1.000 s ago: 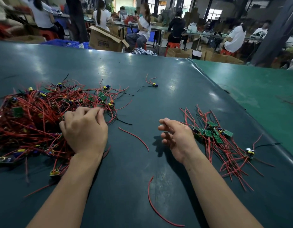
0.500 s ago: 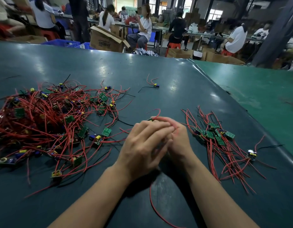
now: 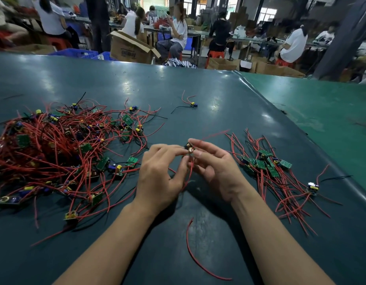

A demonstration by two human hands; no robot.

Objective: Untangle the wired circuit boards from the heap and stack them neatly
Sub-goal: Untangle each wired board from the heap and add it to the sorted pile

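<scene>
Seen from the head camera, a worker at a dark green tabletop (image 3: 209, 95) holds one small circuit board (image 3: 190, 150) up between both hands, just above the bare strip between two spreads of wiring. The left hand (image 3: 160, 177) has its fingertips curled in to pinch the board's near-left edge, and the right hand (image 3: 216, 171) has its thumb and forefinger closed on the board's far-right side, the other fingers loosely bent. The board's red wires (image 3: 188, 175) trail down between the palms toward the worker, and one more streaks up and to the right, blurred. The tangled heap (image 3: 54, 153) of red leads and green boards sprawls well to the left of the hands; the sorted stack (image 3: 264, 163) lies near the right hand, its boards bunched together and its wires fanned toward the near edge, so the long axis of that bundle runs roughly from far to near. By that layout the held board looks bound rightward, and the right hand is the nearer one to set it down with its leads pointing the same way. A stray board (image 3: 193, 104) sits alone farther back, and a loose red wire (image 3: 198, 258) curls on the tabletop between the forearms. Seated workers and cardboard boxes fill the background.
</scene>
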